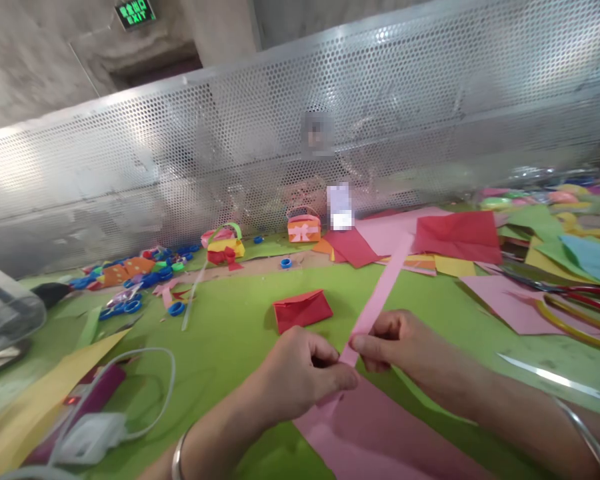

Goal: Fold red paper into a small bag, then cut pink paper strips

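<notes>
My left hand (pixel 300 373) and my right hand (pixel 395 340) meet over the green table (pixel 230 333), both pinching the near end of a long pink paper strip (pixel 383 290). The strip slants up and away to the right. A pink paper sheet (pixel 375 433) lies flat under my hands at the table's near edge. Just beyond my hands lies a folded red paper piece (pixel 303 310). Each wrist carries a metal bangle.
Coloured paper sheets (pixel 457 237) are piled at the right, with scissors (pixel 575 293) on them. Small paper baskets (pixel 304 229) and blue tape rolls (pixel 130 303) stand at the back left. A white charger with cable (pixel 97 433) lies near left. A perforated metal screen (pixel 280 147) closes the back.
</notes>
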